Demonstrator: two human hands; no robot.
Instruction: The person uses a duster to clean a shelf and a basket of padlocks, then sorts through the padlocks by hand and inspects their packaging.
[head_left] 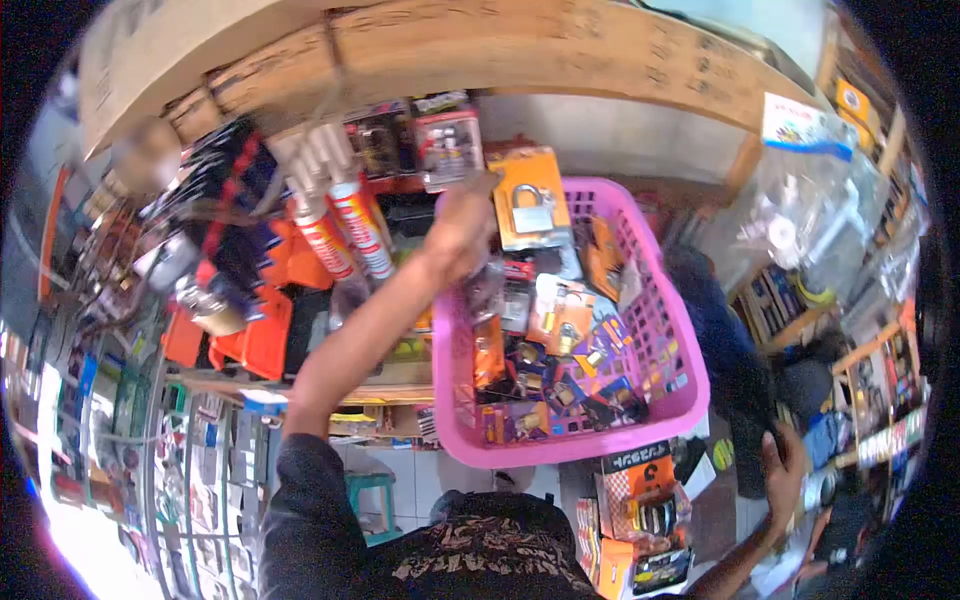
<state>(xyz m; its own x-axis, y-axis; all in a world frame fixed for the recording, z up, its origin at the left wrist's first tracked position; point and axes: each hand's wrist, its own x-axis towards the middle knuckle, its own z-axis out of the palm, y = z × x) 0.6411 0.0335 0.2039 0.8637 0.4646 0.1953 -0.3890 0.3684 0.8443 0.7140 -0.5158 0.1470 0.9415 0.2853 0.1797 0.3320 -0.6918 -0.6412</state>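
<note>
My left hand is raised over the left rim of a pink plastic basket, its fingers closed on the edge of an orange card pack with a silver padlock. Inside the basket lie several small packaged padlocks on orange and purple cards. My right hand is at the lower right, away from the basket, beside a dark object; its fingers are apart and nothing shows in them.
Red and white sealant tubes stand left of the basket near orange bins. A wooden beam crosses above. Clear plastic bags hang at the right. Orange boxes sit below the basket, and a green stool is on the floor.
</note>
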